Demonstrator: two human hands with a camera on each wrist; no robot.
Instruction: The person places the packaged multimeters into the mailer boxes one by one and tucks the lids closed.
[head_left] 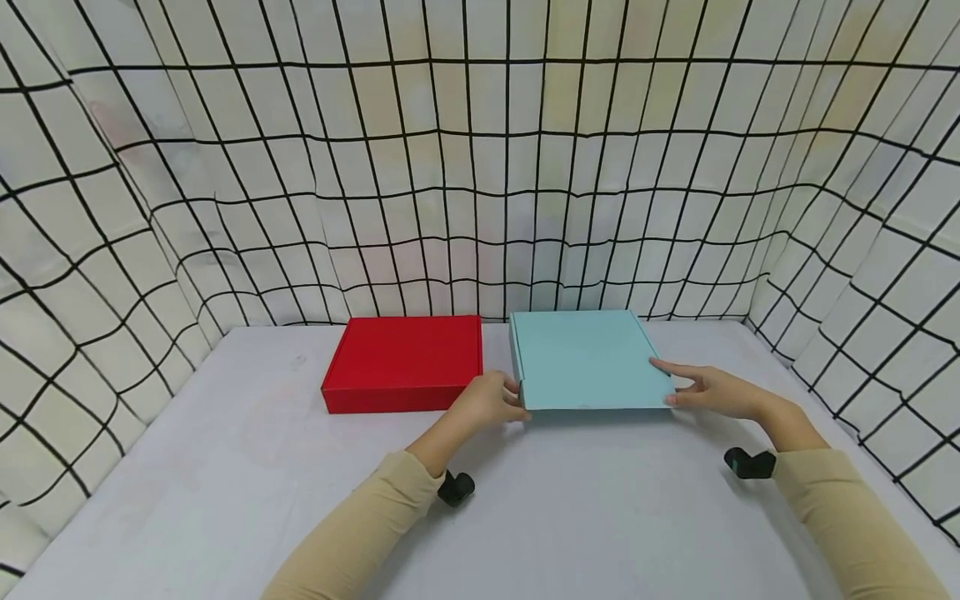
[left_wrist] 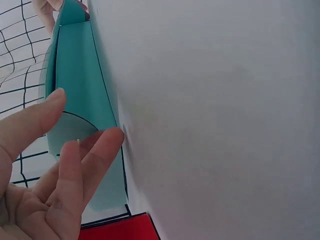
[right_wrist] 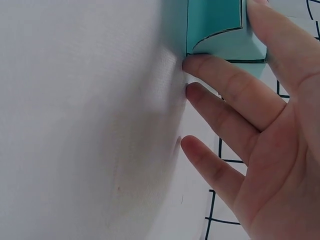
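Note:
A flat light blue cardboard box (head_left: 588,358) lies right of centre on the table. My left hand (head_left: 489,398) is at its front left corner; in the left wrist view the thumb (left_wrist: 54,105) reaches the lid's edge and the fingers sit low by the table. My right hand (head_left: 708,392) touches the front right corner, thumb at the lid edge and the other fingers spread and nearly straight. Both wrist views show a gap under the lid at the front, with the darker teal front (left_wrist: 82,70) and a curved flap edge visible. Most of the inside is hidden.
A closed red box (head_left: 408,358) stands just left of the blue one, close to my left hand. The white tabletop (head_left: 585,508) stretches in front. White walls with a black grid (head_left: 525,167) enclose the table's back and sides. A black wrist device (head_left: 750,463) sits under each sleeve.

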